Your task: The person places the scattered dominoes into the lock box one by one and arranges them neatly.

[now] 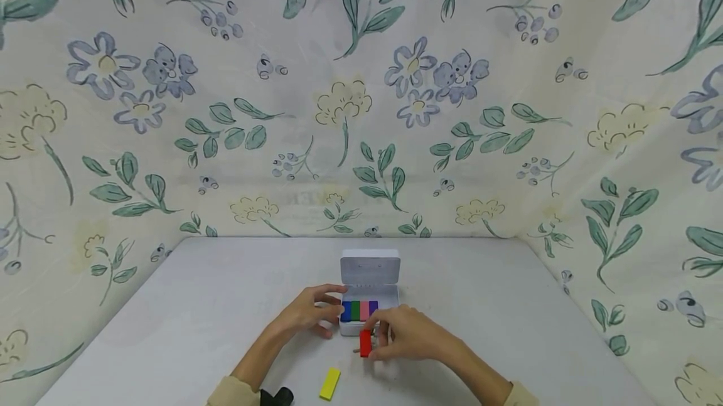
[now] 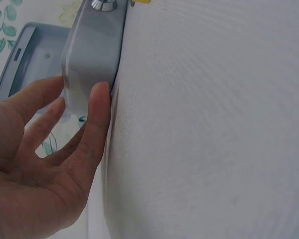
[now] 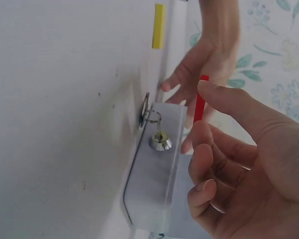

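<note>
A small pale grey lock box (image 1: 349, 329) stands on the table with its lid (image 1: 369, 267) raised. Inside it, blue, green, pink and purple blocks (image 1: 359, 310) lie side by side. My right hand (image 1: 415, 334) pinches a red block (image 1: 365, 344) between thumb and fingertips, just in front of the box. In the right wrist view, a key (image 3: 160, 133) on a ring sits in the round front lock (image 3: 161, 144). My left hand (image 1: 310, 309) has its fingers loosely extended against the box's left side, as the left wrist view also shows.
A yellow block (image 1: 330, 384) lies on the white table (image 1: 226, 293) nearer to me, left of the red one. A black object (image 1: 278, 397) is at my left wrist. Patterned cloth (image 1: 299, 142) hangs behind and beside the table.
</note>
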`<state>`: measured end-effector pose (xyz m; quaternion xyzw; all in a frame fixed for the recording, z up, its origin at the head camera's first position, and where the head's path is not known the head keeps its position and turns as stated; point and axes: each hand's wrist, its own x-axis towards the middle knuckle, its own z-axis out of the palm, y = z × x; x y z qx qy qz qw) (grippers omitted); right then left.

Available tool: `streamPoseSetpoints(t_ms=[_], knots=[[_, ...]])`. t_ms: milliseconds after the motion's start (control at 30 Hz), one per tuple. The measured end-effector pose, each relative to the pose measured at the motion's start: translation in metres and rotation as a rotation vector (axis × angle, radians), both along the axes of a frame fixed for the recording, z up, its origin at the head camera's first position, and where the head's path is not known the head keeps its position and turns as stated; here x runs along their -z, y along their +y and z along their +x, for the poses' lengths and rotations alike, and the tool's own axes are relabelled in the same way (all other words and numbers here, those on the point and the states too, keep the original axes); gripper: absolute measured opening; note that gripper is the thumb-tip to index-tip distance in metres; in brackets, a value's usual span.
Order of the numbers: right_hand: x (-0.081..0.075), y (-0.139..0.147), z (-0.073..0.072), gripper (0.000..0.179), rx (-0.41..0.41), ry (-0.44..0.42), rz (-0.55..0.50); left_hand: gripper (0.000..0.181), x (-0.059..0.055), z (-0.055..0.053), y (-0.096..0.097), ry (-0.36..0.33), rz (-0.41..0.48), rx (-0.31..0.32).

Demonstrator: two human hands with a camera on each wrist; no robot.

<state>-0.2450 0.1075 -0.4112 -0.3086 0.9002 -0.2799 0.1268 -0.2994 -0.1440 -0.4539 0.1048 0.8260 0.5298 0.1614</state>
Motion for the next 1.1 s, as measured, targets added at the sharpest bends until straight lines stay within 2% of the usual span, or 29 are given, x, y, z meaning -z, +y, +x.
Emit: streamPoseSetpoints(t_ms=[200, 367, 567, 1100], knots=[[-0.006, 0.007, -0.004, 0.036, 0.021, 0.008, -0.037, 0.051, -0.001, 0.000, 0.001, 0.005, -0.004, 0.001], [-0.010, 0.014, -0.009, 0.036, 0.017, 0.056, -0.042, 0.051, 0.000, 0.001, 0.001, 0.014, -0.011, -0.006], [-0.010, 0.023, -0.017, 0.035, 0.035, 0.092, -0.037, 0.051, -0.001, 0.002, 0.001, 0.012, -0.013, -0.021], [-0.009, 0.033, -0.035, 0.037, 0.054, 0.121, -0.037, 0.051, 0.001, 0.000, 0.000, 0.010, -0.003, -0.011]])
